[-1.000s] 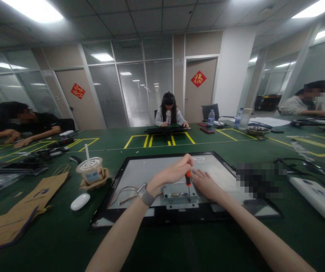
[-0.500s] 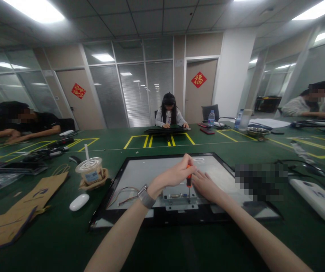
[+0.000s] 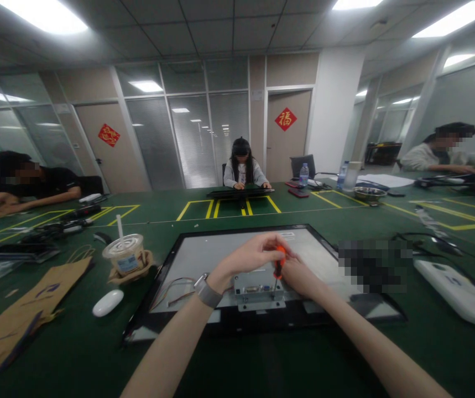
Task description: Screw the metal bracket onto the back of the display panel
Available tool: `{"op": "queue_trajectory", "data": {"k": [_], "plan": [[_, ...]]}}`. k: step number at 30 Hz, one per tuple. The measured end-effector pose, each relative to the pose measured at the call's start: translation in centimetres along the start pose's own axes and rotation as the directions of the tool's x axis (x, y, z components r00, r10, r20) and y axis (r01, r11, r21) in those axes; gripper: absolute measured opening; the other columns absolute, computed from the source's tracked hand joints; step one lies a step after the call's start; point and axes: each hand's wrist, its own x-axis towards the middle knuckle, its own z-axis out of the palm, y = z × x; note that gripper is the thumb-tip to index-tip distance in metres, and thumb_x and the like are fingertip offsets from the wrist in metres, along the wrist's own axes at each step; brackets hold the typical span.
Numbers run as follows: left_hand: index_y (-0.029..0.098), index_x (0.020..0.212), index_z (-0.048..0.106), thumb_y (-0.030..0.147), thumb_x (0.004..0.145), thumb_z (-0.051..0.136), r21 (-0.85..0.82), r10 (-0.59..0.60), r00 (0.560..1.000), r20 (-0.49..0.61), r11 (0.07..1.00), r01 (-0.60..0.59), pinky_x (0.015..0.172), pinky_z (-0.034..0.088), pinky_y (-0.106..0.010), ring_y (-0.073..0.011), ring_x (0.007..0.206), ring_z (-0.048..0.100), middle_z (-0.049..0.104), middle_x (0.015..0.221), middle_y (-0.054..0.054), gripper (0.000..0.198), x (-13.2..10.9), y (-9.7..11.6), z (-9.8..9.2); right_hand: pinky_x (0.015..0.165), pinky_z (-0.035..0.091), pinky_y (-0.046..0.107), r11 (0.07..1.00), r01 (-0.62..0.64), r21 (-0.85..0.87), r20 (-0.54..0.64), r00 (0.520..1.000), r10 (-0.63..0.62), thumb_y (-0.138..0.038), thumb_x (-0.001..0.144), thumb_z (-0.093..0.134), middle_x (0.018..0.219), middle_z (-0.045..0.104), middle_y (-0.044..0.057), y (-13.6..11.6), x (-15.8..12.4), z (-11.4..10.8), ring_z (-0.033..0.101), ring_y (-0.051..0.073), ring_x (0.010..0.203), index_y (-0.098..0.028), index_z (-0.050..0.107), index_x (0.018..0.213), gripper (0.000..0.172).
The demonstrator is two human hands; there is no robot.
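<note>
And my left hand (image 3: 257,252) grips the screwdriver (image 3: 280,263), right hand (image 3: 302,276) curled close, hold unclear: shaft (image 3: 276,288) best square to the bracket (image 3: 256,299)!

Bracket (image 3: 257,299) on panel (image 3: 198,251), cup (image 3: 127,262) left of panel (mouse (image 3: 108,303) before cup), bag (image 3: 25,312) farther left

I have the orange-and-dark screwdriver (image 3: 279,263) nearly upright, its shaft pointing down at the right side of a silver metal bracket (image 3: 261,302). From here I see two sockets (image 3: 252,289) on it, over a black-edged grey screen (image 3: 202,255) lying flat.
</note>
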Motion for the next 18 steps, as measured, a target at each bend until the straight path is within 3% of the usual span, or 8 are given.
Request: {"op": "queue_trajectory", "data": {"k": [3,7,11,18], "plan": [[0.014,0.100,0.063,0.019,0.088,0.052,0.054,-0.005,0.999,-0.045,0.998,0.008,0.081,0.048,-0.033,-0.0139,0.081,0.060,0.064,0.092,-0.006,0.017,-0.06,-0.06,-0.27,0.101,0.037,0.054,1.000,-0.028,0.010,0.046,0.999,0.027,-0.013,0.090,0.035,0.142,0.045,0.018,-0.11,0.11,-0.31,0.038,0.034,0.132,-0.014,0.052,0.130,0.043],[0.018,0.096,0.070,0.021,0.085,0.057,0.251,0.028,0.990,-0.137,0.968,0.007,0.087,0.047,-0.032,-0.0159,0.094,0.058,0.060,0.104,-0.006,0.017,-0.32,0.00,-0.76,0.101,0.035,0.057,0.998,-0.045,0.042,0.049,0.998,0.043,-0.013,0.091,0.033,0.148,0.037,0.017,-0.09,0.07,-0.35,0.031,0.032,0.137,-0.015,0.038,0.142,0.051],[0.023,0.096,0.073,0.031,0.081,0.064,0.339,0.012,0.984,-0.176,0.940,0.049,0.079,0.049,-0.030,-0.0156,0.089,0.057,0.054,0.102,-0.005,0.019,-0.56,0.20,-0.91,0.103,0.033,0.057,0.998,-0.036,0.048,0.032,0.999,0.035,-0.015,0.092,0.035,0.146,0.040,0.017,0.00,-0.11,-0.19,0.032,0.031,0.136,-0.019,0.043,0.138,0.047],[0.021,0.099,0.073,0.032,0.081,0.064,0.375,0.019,0.978,-0.205,0.925,0.061,0.076,0.050,-0.029,-0.0153,0.085,0.060,0.059,0.099,-0.006,0.023,-0.62,0.23,-1.02,0.101,0.034,0.058,0.998,-0.035,0.044,0.024,0.999,0.034,-0.017,0.095,0.033,0.144,0.044,0.016,-0.06,-0.21,-0.42,0.037,0.032,0.133,-0.020,0.051,0.131,0.041]]}}
